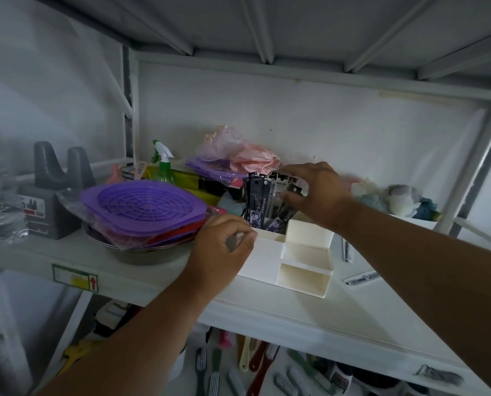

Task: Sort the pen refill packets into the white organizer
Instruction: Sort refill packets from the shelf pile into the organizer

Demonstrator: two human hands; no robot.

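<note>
The white organizer (292, 258) beneath the right grip (315, 192) looks like smooth matt plastic. The packets (262, 198) that grip pinches are glossy printed film. Left of the left grip (221, 247), purple plastic lids (144, 207) sit in shiny wrap over a dull metal bowl (141, 255).

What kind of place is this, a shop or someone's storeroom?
Probably a storeroom or a small shop's stock shelf. A white metal shelf holds mixed household goods: wrapped purple plastic baskets, a spray bottle, and pen refill packets in a white organizer.
</note>
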